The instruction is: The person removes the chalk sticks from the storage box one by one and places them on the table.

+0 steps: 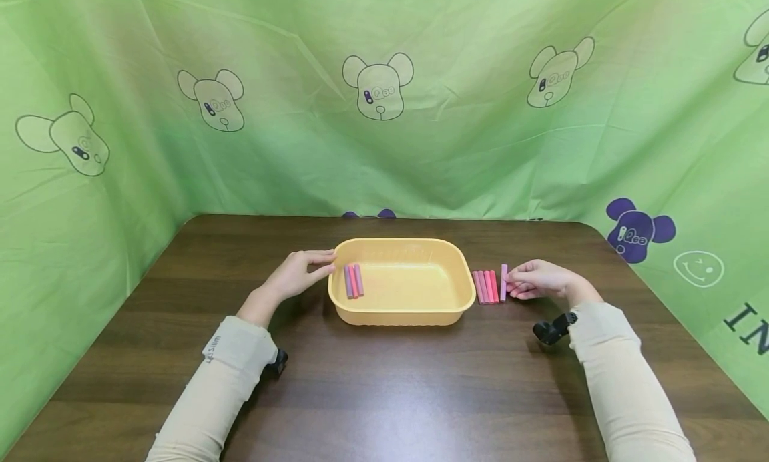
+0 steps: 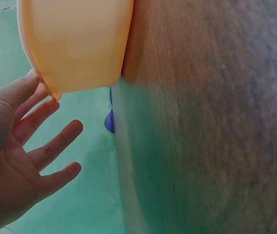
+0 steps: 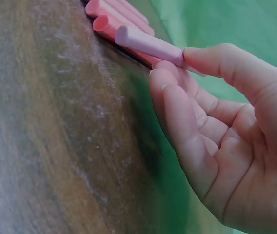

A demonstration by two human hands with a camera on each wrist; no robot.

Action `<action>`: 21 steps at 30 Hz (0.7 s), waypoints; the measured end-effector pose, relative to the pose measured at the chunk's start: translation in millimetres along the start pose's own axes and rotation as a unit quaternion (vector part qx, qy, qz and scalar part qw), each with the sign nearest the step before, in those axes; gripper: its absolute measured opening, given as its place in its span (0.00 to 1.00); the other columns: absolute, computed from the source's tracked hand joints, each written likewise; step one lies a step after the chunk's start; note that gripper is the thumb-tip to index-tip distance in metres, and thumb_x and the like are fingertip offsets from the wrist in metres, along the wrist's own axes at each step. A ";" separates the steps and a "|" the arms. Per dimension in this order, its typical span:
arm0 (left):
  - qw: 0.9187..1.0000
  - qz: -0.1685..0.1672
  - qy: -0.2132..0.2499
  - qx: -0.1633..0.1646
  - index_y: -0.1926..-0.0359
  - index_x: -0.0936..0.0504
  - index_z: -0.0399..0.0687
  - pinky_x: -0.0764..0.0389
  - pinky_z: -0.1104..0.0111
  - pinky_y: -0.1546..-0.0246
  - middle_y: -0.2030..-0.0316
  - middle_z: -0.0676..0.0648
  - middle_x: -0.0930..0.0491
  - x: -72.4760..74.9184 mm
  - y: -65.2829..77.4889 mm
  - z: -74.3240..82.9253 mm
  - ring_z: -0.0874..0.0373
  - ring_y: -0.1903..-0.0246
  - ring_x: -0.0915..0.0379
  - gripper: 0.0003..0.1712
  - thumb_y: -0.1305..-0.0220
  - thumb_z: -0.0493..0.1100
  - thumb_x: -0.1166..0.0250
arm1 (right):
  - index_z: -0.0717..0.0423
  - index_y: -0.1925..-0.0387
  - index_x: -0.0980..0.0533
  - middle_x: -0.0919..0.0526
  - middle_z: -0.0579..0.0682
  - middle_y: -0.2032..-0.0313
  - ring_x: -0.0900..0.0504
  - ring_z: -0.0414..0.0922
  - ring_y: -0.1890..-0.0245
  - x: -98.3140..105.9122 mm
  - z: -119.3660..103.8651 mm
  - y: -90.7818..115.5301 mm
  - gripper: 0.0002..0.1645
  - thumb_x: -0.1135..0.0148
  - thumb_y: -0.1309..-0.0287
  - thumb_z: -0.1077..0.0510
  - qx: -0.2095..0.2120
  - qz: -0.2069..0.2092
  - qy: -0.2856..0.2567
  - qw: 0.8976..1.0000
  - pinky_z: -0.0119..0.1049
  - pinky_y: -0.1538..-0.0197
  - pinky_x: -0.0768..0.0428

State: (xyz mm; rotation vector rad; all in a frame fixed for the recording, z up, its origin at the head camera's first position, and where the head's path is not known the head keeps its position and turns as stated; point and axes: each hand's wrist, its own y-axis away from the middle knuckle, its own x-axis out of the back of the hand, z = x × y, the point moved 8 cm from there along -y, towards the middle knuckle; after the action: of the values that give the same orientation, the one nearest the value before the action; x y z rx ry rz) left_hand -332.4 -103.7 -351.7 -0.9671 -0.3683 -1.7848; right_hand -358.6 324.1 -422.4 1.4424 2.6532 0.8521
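Note:
A yellow plastic basin (image 1: 408, 318) stands on the table, with three purple and pink chalk sticks (image 1: 354, 281) lying side by side at its left end. My left hand (image 1: 300, 272) touches the basin's left rim, its fingers fairly straight; in the left wrist view the thumb (image 2: 24, 90) lies against the basin's edge (image 2: 75, 48). Right of the basin, my right hand (image 1: 537, 278) pinches a light purple chalk stick (image 3: 148, 45) between thumb and fingers. Next to it lies a row of several pink and purple chalk sticks (image 1: 485, 287), close to the basin's right wall.
The brown wooden table (image 1: 390, 395) carries the basin and the chalk. Behind it and at both sides hangs a green cloth (image 1: 384, 161) printed with bear heads. Black wrist cameras (image 1: 553, 330) sit below both sleeves.

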 end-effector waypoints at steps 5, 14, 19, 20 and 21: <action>1.000 0.003 0.000 -0.003 0.44 0.23 0.37 0.34 0.53 0.36 0.42 0.39 0.26 0.4 0.3 -0.1 0.44 0.38 0.33 0.22 0.37 0.42 0.39 | 0.52 0.67 0.23 0.17 0.41 0.74 0.19 0.32 0.72 -0.9 1.7 -2.8 0.08 0.49 0.34 0.60 -0.015 0.008 0.010 1.000 0.25 0.63 0.18; 1.000 0.003 0.001 -0.004 0.44 0.23 0.37 0.33 0.53 0.36 0.42 0.39 0.26 0.3 0.5 0.6 0.45 0.38 0.33 0.22 0.37 0.42 0.39 | 0.52 0.70 0.23 0.17 0.40 0.76 0.19 0.31 0.75 -2.1 3.0 -7.1 0.09 0.48 0.35 0.60 -0.032 0.020 0.017 0.999 0.22 0.68 0.19; 1.000 0.004 -0.002 -0.005 0.45 0.23 0.37 0.33 0.53 0.36 0.42 0.39 0.26 0.2 0.5 0.1 0.44 0.39 0.32 0.21 0.37 0.42 0.39 | 0.54 0.70 0.22 0.17 0.40 0.77 0.20 0.30 0.77 -2.3 1.3 -6.4 0.09 0.47 0.36 0.61 -0.034 0.036 0.022 0.999 0.20 0.71 0.20; 1.000 0.004 -0.002 -0.005 0.45 0.23 0.37 0.33 0.53 0.36 0.42 0.39 0.26 0.2 0.4 0.0 0.44 0.39 0.33 0.21 0.37 0.42 0.39 | 0.54 0.70 0.22 0.17 0.40 0.77 0.20 0.30 0.77 -2.3 1.0 -6.1 0.09 0.47 0.36 0.61 -0.035 0.039 0.021 0.998 0.20 0.71 0.20; 1.000 0.004 -0.003 -0.005 0.45 0.23 0.37 0.33 0.53 0.36 0.42 0.39 0.26 -0.1 0.3 -0.4 0.44 0.39 0.33 0.21 0.37 0.42 0.39 | 0.55 0.70 0.22 0.17 0.40 0.77 0.20 0.30 0.77 -2.4 0.8 -5.8 0.09 0.47 0.36 0.61 -0.035 0.041 0.021 0.998 0.20 0.71 0.20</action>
State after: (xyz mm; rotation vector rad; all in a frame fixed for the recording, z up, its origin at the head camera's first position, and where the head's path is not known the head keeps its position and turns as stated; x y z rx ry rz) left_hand -332.3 -104.0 -352.0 -0.9802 -0.3599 -1.7784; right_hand -361.6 320.1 -426.4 1.5437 2.5814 0.9812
